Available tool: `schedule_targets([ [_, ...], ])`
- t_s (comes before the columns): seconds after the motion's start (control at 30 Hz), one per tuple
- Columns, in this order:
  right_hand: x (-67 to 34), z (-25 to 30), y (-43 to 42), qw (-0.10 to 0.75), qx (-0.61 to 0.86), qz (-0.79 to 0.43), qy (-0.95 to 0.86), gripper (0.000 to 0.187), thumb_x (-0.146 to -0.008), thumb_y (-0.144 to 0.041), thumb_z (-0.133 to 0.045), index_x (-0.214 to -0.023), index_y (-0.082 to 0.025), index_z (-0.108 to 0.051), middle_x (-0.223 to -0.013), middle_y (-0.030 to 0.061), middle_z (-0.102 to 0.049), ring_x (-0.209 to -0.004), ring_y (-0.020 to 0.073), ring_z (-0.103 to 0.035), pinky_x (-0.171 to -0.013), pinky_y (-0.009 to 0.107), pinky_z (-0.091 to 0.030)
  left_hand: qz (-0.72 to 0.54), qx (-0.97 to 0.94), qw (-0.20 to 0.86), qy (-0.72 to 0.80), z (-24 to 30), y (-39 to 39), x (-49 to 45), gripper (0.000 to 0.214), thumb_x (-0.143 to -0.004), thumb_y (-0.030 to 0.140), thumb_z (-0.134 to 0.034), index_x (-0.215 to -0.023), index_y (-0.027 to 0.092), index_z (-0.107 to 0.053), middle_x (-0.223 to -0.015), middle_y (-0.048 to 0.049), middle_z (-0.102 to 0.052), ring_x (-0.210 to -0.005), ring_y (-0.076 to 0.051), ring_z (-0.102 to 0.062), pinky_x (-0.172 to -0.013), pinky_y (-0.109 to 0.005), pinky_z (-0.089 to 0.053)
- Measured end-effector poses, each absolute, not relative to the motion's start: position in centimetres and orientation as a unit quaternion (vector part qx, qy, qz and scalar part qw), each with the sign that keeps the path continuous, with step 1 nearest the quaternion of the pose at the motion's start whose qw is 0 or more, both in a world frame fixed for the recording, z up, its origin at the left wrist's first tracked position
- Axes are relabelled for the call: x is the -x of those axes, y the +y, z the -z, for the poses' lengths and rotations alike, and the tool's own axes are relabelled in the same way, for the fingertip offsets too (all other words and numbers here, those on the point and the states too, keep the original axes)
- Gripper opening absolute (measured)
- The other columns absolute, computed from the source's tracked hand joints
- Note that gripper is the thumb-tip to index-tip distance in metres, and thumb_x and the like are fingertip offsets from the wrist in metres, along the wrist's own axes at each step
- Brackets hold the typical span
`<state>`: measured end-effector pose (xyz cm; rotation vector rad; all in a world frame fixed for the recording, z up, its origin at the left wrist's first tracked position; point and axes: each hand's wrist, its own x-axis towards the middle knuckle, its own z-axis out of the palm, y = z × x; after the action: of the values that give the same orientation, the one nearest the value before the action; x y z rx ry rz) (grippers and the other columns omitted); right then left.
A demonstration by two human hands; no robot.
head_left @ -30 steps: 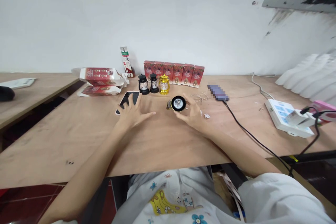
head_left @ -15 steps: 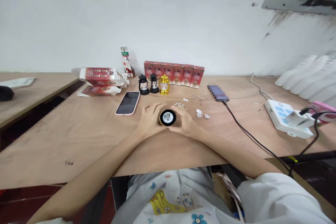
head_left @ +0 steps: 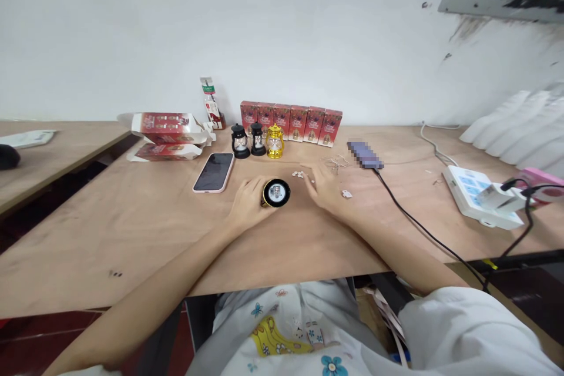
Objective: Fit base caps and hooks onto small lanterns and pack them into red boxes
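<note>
My left hand (head_left: 250, 202) is closed round a small lantern (head_left: 277, 192), whose round black base with an open battery compartment faces me. A bit of gold shows at the lantern's edge. To its right, my right hand (head_left: 325, 189) is apart from the lantern, fingers stretched forward over the table. Just by its fingertips lie several small button cells (head_left: 298, 174). A small white plastic piece (head_left: 346, 194) rests right of that hand. Farther back stand two black lanterns (head_left: 240, 142) and a gold lantern (head_left: 275, 142).
Several red boxes (head_left: 298, 123) stand in a row by the wall. Left are opened red cartons (head_left: 165, 135), a bottle (head_left: 214, 108) and a phone (head_left: 214, 173). Right are thin wire pieces (head_left: 337, 163), a blurred-out phone (head_left: 365, 155) with a black cable, and a power strip (head_left: 480, 200).
My right hand has let go of the lantern and moved right and forward, towards the small parts. The left hand still holds the lantern, now slightly farther left and tilted.
</note>
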<state>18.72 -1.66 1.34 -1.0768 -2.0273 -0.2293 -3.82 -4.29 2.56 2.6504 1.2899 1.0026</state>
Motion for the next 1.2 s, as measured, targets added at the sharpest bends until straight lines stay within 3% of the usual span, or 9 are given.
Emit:
schedule_targets([
  [0.07, -19.7, -1.4, -0.7, 0.309, 0.498, 0.102, -0.803, 0.025, -0.092, -0.020, -0.038, -0.104, -0.012, -0.059, -0.099, 0.0159, -0.066, -0.100, 0.0283, -0.058, -0.087, 0.043, -0.045, -0.338, -0.840, 0.031, 0.424, -2.6, -4.4, 3.7, 0.048, -0.075, 0.035, -0.062, -0.118, 0.019, -0.048, -0.115, -0.0096, -0.063, -0.110, -0.027, -0.058, -0.089, -0.040, -0.045],
  [0.17, -20.6, -1.3, 0.2, 0.188, 0.536, 0.095, -0.817, 0.025, -0.088, -0.016, -0.044, -0.106, -0.010, -0.059, -0.105, 0.0175, -0.065, -0.104, 0.0294, -0.056, -0.089, 0.043, -0.042, -0.373, -0.818, 0.052, 0.435, -2.5, -4.5, 3.6, 0.053, -0.073, 0.032, -0.063, -0.121, 0.019, -0.045, -0.119, -0.0091, -0.061, -0.111, -0.027, -0.058, -0.093, -0.041, -0.046],
  [0.27, -20.6, -1.1, 0.3, 0.141, 0.529, 0.091, -0.832, 0.026, -0.087, -0.016, -0.046, -0.109, -0.012, -0.060, -0.112, 0.0168, -0.064, -0.109, 0.0289, -0.055, -0.091, 0.043, -0.041, -0.394, -0.801, 0.057, 0.448, -2.4, -4.5, 3.6, 0.050, -0.071, 0.029, -0.063, -0.117, 0.019, -0.046, -0.116, -0.0086, -0.061, -0.109, -0.026, -0.059, -0.091, -0.041, -0.048],
  [0.57, -20.5, -0.9, 0.6, 0.152, 0.527, 0.078, -0.832, 0.023, -0.088, -0.017, -0.049, -0.108, -0.014, -0.060, -0.111, 0.0136, -0.064, -0.105, 0.0251, -0.057, -0.087, 0.035, -0.044, -0.376, -0.799, 0.071, 0.463, -2.5, -4.4, 3.5, 0.038, -0.068, 0.027, -0.065, -0.102, 0.021, -0.050, -0.102, -0.0044, -0.065, -0.098, -0.025, -0.063, -0.081, -0.037, -0.051],
  [0.87, -20.2, 0.0, 0.8, 0.170, 0.431, 0.106, -0.880, 0.022, -0.090, -0.013, -0.043, -0.101, -0.014, -0.063, -0.096, 0.0119, -0.066, -0.097, 0.0219, -0.057, -0.088, 0.038, -0.044, -0.374, -0.826, 0.074, 0.416, -2.5, -4.5, 3.5, 0.039, -0.072, 0.028, -0.063, -0.108, 0.022, -0.048, -0.109, -0.0054, -0.063, -0.105, -0.024, -0.060, -0.087, -0.038, -0.048],
  [1.2, -19.0, 0.2, -0.1, 0.214, 0.433, 0.007, -0.876, 0.017, -0.083, -0.010, -0.053, -0.091, -0.015, -0.067, -0.090, 0.0079, -0.064, -0.086, 0.0194, -0.057, -0.082, 0.034, -0.047, -0.373, -0.845, 0.047, 0.381, -2.5, -4.4, 3.6, 0.038, -0.074, 0.026, -0.061, -0.109, 0.020, -0.049, -0.112, -0.0084, -0.064, -0.107, -0.025, -0.060, -0.088, -0.040, -0.048],
])
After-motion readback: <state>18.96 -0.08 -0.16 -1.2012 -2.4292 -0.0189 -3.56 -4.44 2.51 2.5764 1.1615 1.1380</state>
